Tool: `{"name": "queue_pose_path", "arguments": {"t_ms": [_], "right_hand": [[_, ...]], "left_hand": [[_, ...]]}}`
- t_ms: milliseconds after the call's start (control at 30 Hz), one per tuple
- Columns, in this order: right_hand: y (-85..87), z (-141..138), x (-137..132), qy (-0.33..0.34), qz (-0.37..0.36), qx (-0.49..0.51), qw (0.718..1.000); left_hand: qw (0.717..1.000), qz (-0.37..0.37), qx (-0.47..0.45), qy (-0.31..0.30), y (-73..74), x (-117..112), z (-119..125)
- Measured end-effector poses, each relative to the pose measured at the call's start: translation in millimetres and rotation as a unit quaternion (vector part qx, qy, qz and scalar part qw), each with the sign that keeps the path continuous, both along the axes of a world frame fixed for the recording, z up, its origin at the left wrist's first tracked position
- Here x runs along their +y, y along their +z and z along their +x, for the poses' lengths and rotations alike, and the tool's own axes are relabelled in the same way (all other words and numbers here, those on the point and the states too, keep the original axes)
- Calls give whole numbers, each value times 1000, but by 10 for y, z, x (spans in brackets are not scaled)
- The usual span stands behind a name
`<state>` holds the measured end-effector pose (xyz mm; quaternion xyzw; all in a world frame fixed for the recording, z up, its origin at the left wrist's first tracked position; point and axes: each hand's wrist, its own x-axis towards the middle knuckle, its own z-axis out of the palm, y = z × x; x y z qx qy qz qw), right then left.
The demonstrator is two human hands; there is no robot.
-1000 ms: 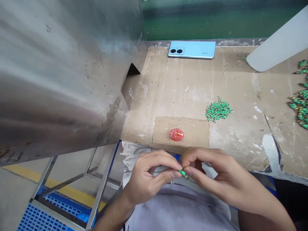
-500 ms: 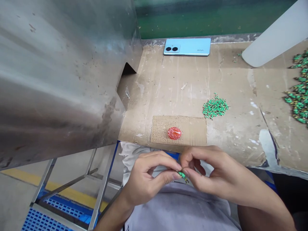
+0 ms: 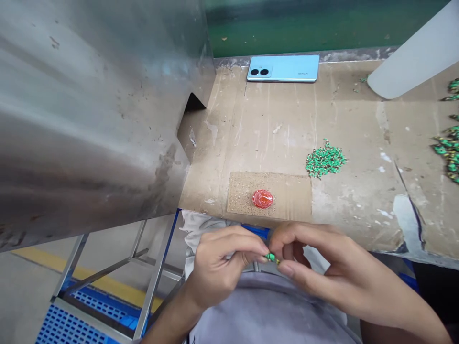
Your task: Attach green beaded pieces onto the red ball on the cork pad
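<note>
- In the foreground, right over the grey garment (image 3: 279, 306), here come two bare hands, close together, just short of the bench edge.
- The left hand (image 3: 222, 267) has thumb and forefinger pinching one end of a small green piece (image 3: 271, 257), its yellowish tip pointing towards the other hand.
- The right hand (image 3: 319, 263) meets it: thumb and forefinger slightly parted at that yellowish tip, the other fingers curled behind. Touching it? Cannot tell from here.
- Off to the left, below bench level, a metal frame (image 3: 152, 286) with a blue perforated panel (image 3: 68, 327).
- Up onto the worktop (image 3: 279, 107), with its scuffed brown covering: near the front edge, a speckled cardboard rectangle (image 3: 294, 193), and on it a glossy red oval (image 3: 262, 198).
- Just beyond its right corner, a loose heap of tiny green pieces (image 3: 325, 161); far right, larger green-and-yellow pieces (image 3: 452, 148), cut by the picture's edge.
- Left side, a big stained metal housing (image 3: 100, 119) looms over the bench.
- At the back, a light-blue smartphone (image 3: 287, 69) lies camera side up; a white rounded tube (image 3: 418, 52) slants in at right, and a green panel (image 3: 297, 31) stands behind.
</note>
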<state>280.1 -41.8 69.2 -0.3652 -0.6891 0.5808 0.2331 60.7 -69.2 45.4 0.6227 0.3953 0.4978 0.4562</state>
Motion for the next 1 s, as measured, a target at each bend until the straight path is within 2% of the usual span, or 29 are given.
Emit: {"name": "queue_pose_path", "arguments": {"t_ms": [133, 400, 533, 733, 1000], "right_hand": [[-54, -27, -97, -39, 66, 13, 997], [-179, -36, -146, -53, 267, 5, 962], [-208, -30, -160, -55, 336, -19, 940], [-215, -17, -157, -49, 376, -37, 925], [-213, -38, -164, -45, 363, -22, 931]], "left_hand": [[998, 58, 21, 11, -27, -33, 15], [999, -45, 26, 12, 106, -57, 10], [997, -39, 58, 13, 174, -56, 24], [993, -36, 105, 41, 165, -73, 56], [994, -91, 46, 39, 167, -76, 70]]}}
